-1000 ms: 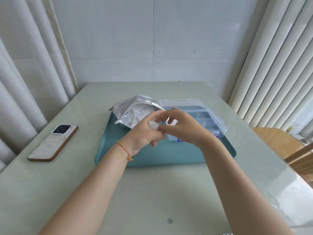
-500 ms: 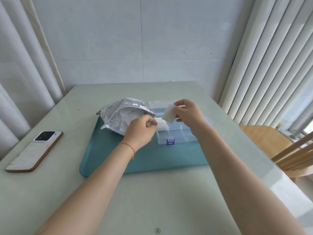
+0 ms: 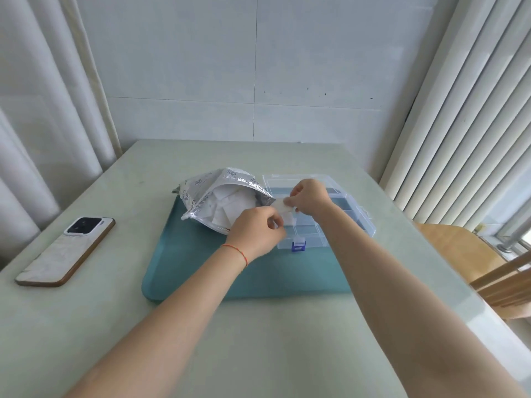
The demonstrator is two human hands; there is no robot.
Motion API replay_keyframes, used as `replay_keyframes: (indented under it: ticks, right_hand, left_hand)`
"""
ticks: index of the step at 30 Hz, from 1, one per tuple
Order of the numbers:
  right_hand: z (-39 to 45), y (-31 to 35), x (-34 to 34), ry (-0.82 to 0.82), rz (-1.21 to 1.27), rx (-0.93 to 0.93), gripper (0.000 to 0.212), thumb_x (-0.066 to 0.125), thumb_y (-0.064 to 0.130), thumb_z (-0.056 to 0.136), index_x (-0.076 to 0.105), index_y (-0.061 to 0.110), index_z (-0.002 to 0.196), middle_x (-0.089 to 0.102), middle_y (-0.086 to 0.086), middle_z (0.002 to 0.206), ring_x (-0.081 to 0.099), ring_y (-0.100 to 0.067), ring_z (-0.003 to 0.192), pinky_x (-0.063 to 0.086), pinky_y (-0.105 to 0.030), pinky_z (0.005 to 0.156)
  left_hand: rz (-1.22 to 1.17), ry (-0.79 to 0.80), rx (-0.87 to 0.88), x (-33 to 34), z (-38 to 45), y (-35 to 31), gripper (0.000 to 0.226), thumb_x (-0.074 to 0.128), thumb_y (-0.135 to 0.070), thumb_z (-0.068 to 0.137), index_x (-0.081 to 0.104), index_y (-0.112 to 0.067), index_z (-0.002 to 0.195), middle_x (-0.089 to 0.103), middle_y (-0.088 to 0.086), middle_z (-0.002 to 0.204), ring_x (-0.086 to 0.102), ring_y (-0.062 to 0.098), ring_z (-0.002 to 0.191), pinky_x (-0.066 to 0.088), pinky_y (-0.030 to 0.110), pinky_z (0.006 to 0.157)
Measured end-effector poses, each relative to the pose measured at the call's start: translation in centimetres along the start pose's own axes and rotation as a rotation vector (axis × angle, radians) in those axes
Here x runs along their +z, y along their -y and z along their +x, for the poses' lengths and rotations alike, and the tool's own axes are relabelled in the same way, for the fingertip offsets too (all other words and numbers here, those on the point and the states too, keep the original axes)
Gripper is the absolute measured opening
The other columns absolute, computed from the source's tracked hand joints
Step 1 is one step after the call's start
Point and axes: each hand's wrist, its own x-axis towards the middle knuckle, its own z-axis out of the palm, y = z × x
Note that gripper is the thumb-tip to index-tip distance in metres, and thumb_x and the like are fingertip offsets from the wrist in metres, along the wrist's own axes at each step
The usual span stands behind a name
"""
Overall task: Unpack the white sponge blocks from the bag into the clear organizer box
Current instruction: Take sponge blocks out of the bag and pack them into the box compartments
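On a pale green table (image 3: 201, 354) set against a tiled wall, a teal tray (image 3: 201, 271) carries the working items. On the tray's far left lies a silver foil bag (image 3: 207, 193), its mouth open toward the viewer, with white sponge blocks (image 3: 230, 205) visible inside. Just beside the bag on the right stands the clear organizer box (image 3: 339, 214), lid back, its compartments exposed and a blue latch (image 3: 298, 246) on its near edge.

Both forearms reach in from the lower edge and meet over the near-left part of the box. The right hand (image 3: 309, 196) has its fingers curled, pinching a white sponge block (image 3: 283, 206) just above the compartments. The left hand (image 3: 258, 234), with a red string bracelet (image 3: 235, 252) at the wrist, has its fingers curled with the tips against a second sponge block (image 3: 287, 218), which sits at the box's near-left compartments; whether that block is fully seated cannot be told.

A phone (image 3: 66, 251) lies camera side up on the table, well apart to the left of the tray. A wooden chair (image 3: 471, 254) stands at the table's right.
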Motion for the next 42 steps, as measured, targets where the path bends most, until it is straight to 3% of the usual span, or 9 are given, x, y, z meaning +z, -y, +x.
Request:
replay_keyframes:
  ticks: [8,15,19,22,26,30,34,37,42]
  right_hand:
    - [-0.8,-0.3,0.9,0.043,-0.275,-0.049,0.019,0.075,0.028,0.077,0.07,0.011,0.084,0.065,0.001,0.076,0.062,-0.02,0.078,0.049,-0.03,0.068]
    - [-2.2,-0.1,-0.6,0.149,-0.322,-0.066,0.02,0.072,0.025,0.078,0.077,0.009,0.089,0.065,-0.003,0.076,0.053,-0.019,0.069,0.045,-0.027,0.065]
    - [-3.8,1.3,-1.1,-0.048,-0.464,-0.137,0.015,0.056,0.019,0.082,0.057,0.013,0.069,0.054,-0.002,0.068,0.051,-0.027,0.074,0.038,-0.028,0.064]
    - [-5.3,3.4,-0.3,-0.136,-0.258,-0.293,0.025,0.053,0.015,0.081,0.044,0.011,0.058,0.043,-0.006,0.062,0.036,-0.023,0.062,0.03,-0.029,0.055]
    - [-6.7,6.4,2.9,0.042,-0.285,-0.215,0.015,0.052,0.011,0.079,0.046,0.01,0.065,0.048,-0.004,0.063,0.042,-0.025,0.063,0.031,-0.024,0.05]
    - [-6.8,7.7,5.9,0.084,-0.371,-0.098,0.01,0.052,0.014,0.085,0.057,0.015,0.094,0.07,-0.004,0.094,0.065,-0.025,0.089,0.035,-0.023,0.051]
    - [-6.7,8.2,7.0,-0.049,-0.406,-0.075,0.019,0.056,0.02,0.09,0.06,0.017,0.108,0.064,-0.002,0.101,0.058,-0.025,0.086,0.04,-0.028,0.064]
    - [-7.0,8.0,7.4,-0.19,-0.523,-0.121,0.019,0.059,0.021,0.091,0.057,0.017,0.11,0.065,-0.001,0.1,0.061,-0.025,0.088,0.038,-0.028,0.063]
    - [-7.5,7.4,7.8,-0.305,-0.622,-0.327,0.022,0.057,0.024,0.095,0.046,0.014,0.111,0.067,-0.003,0.095,0.054,-0.027,0.075,0.033,-0.03,0.058]
  left_hand:
    - [0.012,0.026,0.009,-0.2,-1.1,-0.7,0.003,0.069,-0.018,0.074,0.069,-0.02,0.076,0.068,-0.001,0.076,0.068,0.021,0.071,0.054,0.033,0.064]
    - [-0.052,0.035,0.009,-0.2,-2.2,-0.7,0.005,0.07,-0.016,0.075,0.068,-0.019,0.08,0.067,0.002,0.08,0.068,0.023,0.076,0.048,0.028,0.059]
    - [-0.068,-0.03,-0.005,-0.8,-2.7,-0.2,0.005,0.065,-0.026,0.083,0.064,-0.023,0.086,0.067,0.0,0.08,0.067,0.022,0.07,0.05,0.028,0.06]
    - [0.064,-0.19,-0.095,-2.7,-2.8,0.7,0.016,0.056,-0.029,0.087,0.068,-0.018,0.085,0.066,0.0,0.078,0.063,0.025,0.077,0.051,0.031,0.069]
    - [0.164,-0.207,-0.233,-5.0,-3.3,2.7,0.028,0.051,-0.023,0.084,0.05,-0.013,0.058,0.057,0.007,0.062,0.047,0.028,0.062,0.036,0.028,0.056]
    - [0.146,-0.218,-0.245,-6.1,-4.1,4.0,0.034,0.051,-0.023,0.087,0.043,-0.014,0.055,0.045,0.004,0.056,0.037,0.027,0.06,0.029,0.03,0.054]
    - [0.053,-0.196,-0.204,-6.4,-4.2,4.7,0.028,0.048,-0.026,0.082,0.05,-0.012,0.058,0.056,0.009,0.058,0.047,0.029,0.061,0.038,0.033,0.055]
    - [-0.031,-0.187,-0.203,-6.5,-4.2,4.9,0.032,0.042,-0.036,0.074,0.066,-0.014,0.07,0.067,0.006,0.066,0.063,0.029,0.074,0.049,0.033,0.064]
    - [-0.106,-0.216,-0.204,-6.3,-4.1,4.8,0.04,0.041,-0.037,0.071,0.067,-0.009,0.08,0.069,0.014,0.073,0.058,0.031,0.071,0.046,0.037,0.061]
